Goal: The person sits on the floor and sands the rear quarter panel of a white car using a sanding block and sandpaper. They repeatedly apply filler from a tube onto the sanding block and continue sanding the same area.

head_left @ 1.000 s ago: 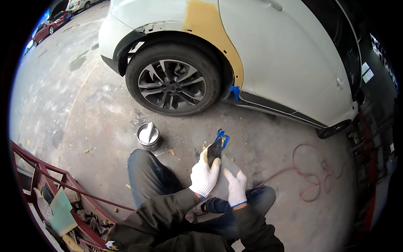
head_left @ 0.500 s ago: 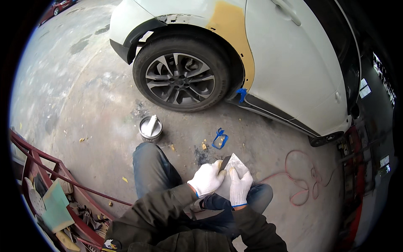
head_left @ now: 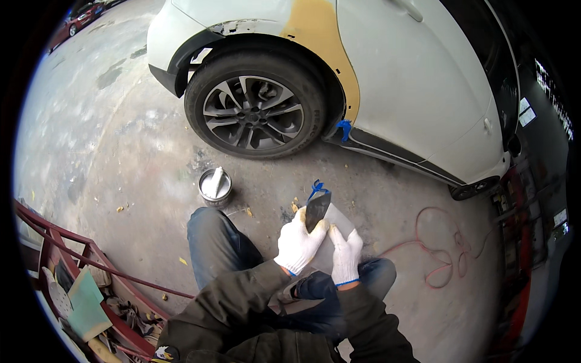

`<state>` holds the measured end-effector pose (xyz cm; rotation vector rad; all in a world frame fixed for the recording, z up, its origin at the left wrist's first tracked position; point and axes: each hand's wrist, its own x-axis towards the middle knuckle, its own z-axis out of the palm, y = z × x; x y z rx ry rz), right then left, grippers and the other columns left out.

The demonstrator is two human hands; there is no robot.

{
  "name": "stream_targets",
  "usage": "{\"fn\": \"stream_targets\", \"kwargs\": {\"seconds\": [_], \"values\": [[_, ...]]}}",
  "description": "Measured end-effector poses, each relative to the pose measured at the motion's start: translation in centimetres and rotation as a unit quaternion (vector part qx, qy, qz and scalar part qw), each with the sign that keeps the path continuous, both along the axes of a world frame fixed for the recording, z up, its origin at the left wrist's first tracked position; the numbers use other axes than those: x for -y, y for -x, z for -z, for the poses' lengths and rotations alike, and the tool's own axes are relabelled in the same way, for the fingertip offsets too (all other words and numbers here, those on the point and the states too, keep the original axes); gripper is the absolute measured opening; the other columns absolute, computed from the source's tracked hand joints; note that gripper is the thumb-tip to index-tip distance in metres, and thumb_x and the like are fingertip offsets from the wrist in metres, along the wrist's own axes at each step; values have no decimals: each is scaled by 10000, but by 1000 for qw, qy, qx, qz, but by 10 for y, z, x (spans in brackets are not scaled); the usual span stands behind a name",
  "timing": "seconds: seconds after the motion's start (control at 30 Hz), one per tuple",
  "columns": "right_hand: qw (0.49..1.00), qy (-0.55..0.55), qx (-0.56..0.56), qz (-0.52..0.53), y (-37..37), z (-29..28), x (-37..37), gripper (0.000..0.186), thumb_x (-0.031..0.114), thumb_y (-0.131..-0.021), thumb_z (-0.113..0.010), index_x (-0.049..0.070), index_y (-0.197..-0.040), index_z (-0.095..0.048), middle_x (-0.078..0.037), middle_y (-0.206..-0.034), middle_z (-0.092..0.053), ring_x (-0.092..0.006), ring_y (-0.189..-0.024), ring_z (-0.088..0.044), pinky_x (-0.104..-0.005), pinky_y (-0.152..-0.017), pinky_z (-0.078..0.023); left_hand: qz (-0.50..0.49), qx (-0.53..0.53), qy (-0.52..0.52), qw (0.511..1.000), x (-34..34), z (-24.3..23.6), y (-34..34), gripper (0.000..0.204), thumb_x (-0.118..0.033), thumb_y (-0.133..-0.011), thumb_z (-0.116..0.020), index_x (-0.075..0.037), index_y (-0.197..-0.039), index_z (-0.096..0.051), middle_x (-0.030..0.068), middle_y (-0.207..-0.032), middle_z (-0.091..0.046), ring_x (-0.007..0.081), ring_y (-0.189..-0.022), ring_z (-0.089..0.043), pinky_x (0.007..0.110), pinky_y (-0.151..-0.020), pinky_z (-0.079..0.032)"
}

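White knit gloves cover both my hands. My left hand [head_left: 296,245] is closed on a dark, flat blade that looks like a putty scraper [head_left: 316,209], its broad face turned up. My right hand [head_left: 347,253] grips a thin, pale grey flat plate [head_left: 340,219], thumb on top. The scraper lies against or just above the plate's left side, and my hands nearly touch. Ahead and left stands an open round can [head_left: 206,188] with a white tube [head_left: 215,178] resting across its top. Past the scraper tip, a blue strip [head_left: 316,187] on the floor is partly covered.
A white car [head_left: 411,78] stands ahead, with a yellow-tan patch [head_left: 315,24] around its wheel arch and a wheel [head_left: 254,112] below. On the left is a red metal frame [head_left: 78,242] holding pads and sheets. A reddish hose [head_left: 433,242] coils on the right floor.
My left hand has turned the scraper, so its dark face shows more fully and its tip reaches over the blue strip. The view has shifted slightly.
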<state>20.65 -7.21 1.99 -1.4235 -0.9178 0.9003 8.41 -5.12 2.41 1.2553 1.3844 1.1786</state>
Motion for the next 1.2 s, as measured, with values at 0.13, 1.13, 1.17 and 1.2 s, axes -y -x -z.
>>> {"fn": "stream_targets", "kwargs": {"seconds": [0.13,1.13,1.17,1.2], "values": [[999,0,31,30,0,2,5,276,52,-890,-645,-83,-1130,-634,-134,-1076,-691,-181,-988,-647,-302,-883,-501,42,-99,-33,994,3,6,-7,453,-262,-892,-602,-56,-1285,-509,241,-819,-685,419,-770,-681,480,-684,-547],[999,-28,32,32,-16,20,-2,250,40,-861,-684,-82,-1077,-652,-139,-1040,-709,-188,-936,-679,-309,-834,-531,214,-177,-23,960,-11,18,-3,447,-319,-931,-577,47,-1185,-549,312,-818,-643,453,-809,-659,471,-692,-528],[998,-17,48,28,-17,16,0,245,20,-859,-676,-86,-1078,-646,-132,-1049,-704,-184,-939,-674,-303,-838,-530,237,-165,-8,957,-12,12,-2,443,-326,-923,-583,52,-1154,-561,311,-804,-641,451,-794,-658,468,-688,-528],[998,-16,50,28,-18,15,1,258,38,-856,-689,-79,-1083,-648,-129,-1039,-706,-177,-944,-671,-302,-835,-528,259,-154,6,953,-13,8,-1,442,-333,-915,-589,57,-1122,-573,310,-789,-638,449,-779,-658,465,-683,-528]]}}
